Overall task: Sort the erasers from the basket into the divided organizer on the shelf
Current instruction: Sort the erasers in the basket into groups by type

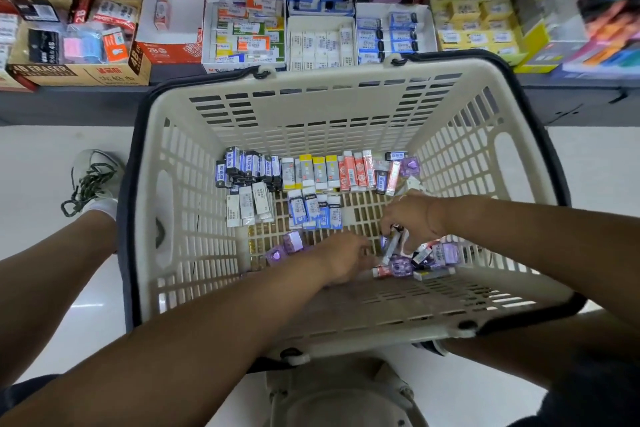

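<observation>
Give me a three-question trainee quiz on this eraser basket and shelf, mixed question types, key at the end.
1. True or false: the left hand and the right hand are both inside the basket.
2. Which erasers stand between the dark-blue row and the red row along the far wall? A yellow erasers, B purple, C green.
3. How many erasers lie in the red-and-white 2B box on the shelf?
Key: 1 true; 2 A; 3 one.

Head camera looks steeply down, close above basket (329, 80), facing shelf (69, 104)
</observation>
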`<state>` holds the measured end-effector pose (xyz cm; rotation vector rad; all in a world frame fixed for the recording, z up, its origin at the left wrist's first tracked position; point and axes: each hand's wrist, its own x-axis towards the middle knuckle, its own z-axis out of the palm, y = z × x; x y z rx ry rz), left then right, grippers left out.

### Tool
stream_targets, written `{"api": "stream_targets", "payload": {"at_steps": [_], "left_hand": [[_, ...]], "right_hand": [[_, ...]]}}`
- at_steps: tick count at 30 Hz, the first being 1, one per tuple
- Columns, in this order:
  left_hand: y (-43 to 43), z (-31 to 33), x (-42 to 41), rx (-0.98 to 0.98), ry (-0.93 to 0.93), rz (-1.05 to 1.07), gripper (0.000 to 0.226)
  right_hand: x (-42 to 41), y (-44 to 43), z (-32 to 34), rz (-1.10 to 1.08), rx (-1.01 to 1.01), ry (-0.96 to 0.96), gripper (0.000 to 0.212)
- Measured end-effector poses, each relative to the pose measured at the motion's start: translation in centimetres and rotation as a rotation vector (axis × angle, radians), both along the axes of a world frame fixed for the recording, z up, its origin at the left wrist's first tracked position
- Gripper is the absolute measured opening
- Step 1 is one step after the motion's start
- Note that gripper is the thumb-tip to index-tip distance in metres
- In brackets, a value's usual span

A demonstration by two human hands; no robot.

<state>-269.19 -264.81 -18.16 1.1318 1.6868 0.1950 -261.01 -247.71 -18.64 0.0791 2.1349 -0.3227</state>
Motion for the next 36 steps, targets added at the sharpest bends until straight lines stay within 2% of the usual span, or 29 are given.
{"api": "stream_targets", "payload": {"at_steps": [5,9,13,18,21,24,25,26,29,31,36], "left_hand": [[3.5,-0.8,2.9,-0.090,-0.178,0.170,0.045],[4.5,-1.9,3.3,-0.124,-0.285,0.351,0.050],[4.7,-2.2,3.3,-0.152,-0.291,0.384,0.060],[5.2,-2.5,3.6,-0.143,-0.342,0.466,0.050],[5.8,-2.7,3.8,-0.159,-0.372,0.505,0.059],[6.5,-2.9,3.9,-0.170,-0.347,0.504,0.028],[6.7,-3.0,3.8,-0.166,-0.334,0.493,0.026],[6.8,-2.9,3.8,-0.162,-0.323,0.479,0.029],[6.6,-2.8,4.1,-0.149,-0.402,0.515,0.065],[6.4,-2.7,4.3,-0.137,-0.440,0.542,0.071],[6.1,-3.0,4.5,-0.095,-0.463,0.624,0.043]], "right_hand": [[0.1,0.6,1.0,0.062,0.013,-0.045,0.074],[-0.1,1.0,1.8,0.173,0.035,-0.112,0.078],[-0.4,1.0,2.4,0.275,0.115,-0.118,0.077],[0.5,1.6,2.5,0.213,0.155,-0.071,0.084],[0.2,2.3,2.5,0.189,0.147,-0.050,0.074],[0.0,2.9,2.3,0.182,0.166,-0.073,0.064],[0.0,3.1,2.2,0.177,0.173,-0.075,0.062],[0.1,3.3,2.1,0.171,0.177,-0.079,0.061],[0.2,3.4,1.7,0.115,0.144,-0.114,0.060],[0.2,3.4,1.5,0.052,0.089,-0.128,0.058],[0.4,3.5,1.4,-0.053,0.027,-0.134,0.048]]}}
